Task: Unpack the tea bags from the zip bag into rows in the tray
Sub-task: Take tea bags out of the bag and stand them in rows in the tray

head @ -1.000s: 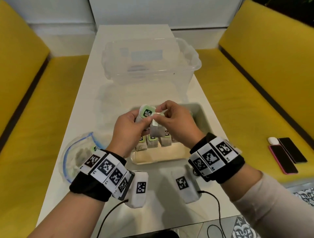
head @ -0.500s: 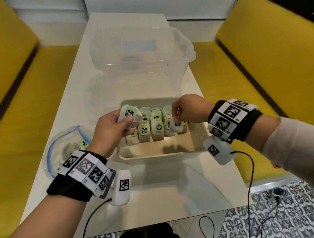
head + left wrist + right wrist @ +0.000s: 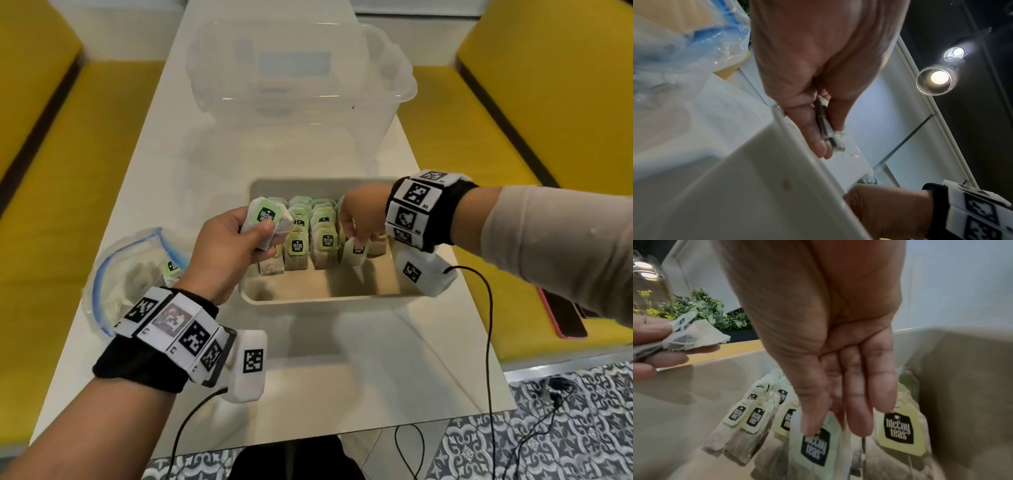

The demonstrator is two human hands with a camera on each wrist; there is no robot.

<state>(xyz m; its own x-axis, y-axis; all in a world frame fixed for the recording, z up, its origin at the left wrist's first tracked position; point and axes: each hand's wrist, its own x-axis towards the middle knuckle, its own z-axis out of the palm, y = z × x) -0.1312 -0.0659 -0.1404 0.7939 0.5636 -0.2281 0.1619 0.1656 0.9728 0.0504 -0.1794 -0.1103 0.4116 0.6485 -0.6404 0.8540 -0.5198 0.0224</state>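
My left hand (image 3: 262,236) hovers over the beige tray's (image 3: 325,300) left edge and grips a small bundle of tea bags (image 3: 265,216) with green tags; the left wrist view shows the bundle (image 3: 828,129) pressed between thumb and fingers. My right hand (image 3: 356,236) is inside the tray at its right side and pinches one tea bag (image 3: 356,255) by the top. That tea bag (image 3: 813,443) hangs just in front of the right-hand row. Several tea bags (image 3: 308,233) stand in rows in the tray. The zip bag (image 3: 130,274) lies open to the left with a few bags inside.
A large clear plastic bin (image 3: 301,85) stands on the white table (image 3: 342,377) behind the tray. Yellow benches (image 3: 513,120) flank the table. Phones (image 3: 565,315) lie on the right bench. Cables (image 3: 488,342) hang from both wrist units.
My right hand took one tea bag from the left hand's bundle, moved right and lowered it into the tray. The left hand stayed over the tray's left edge, holding the rest.
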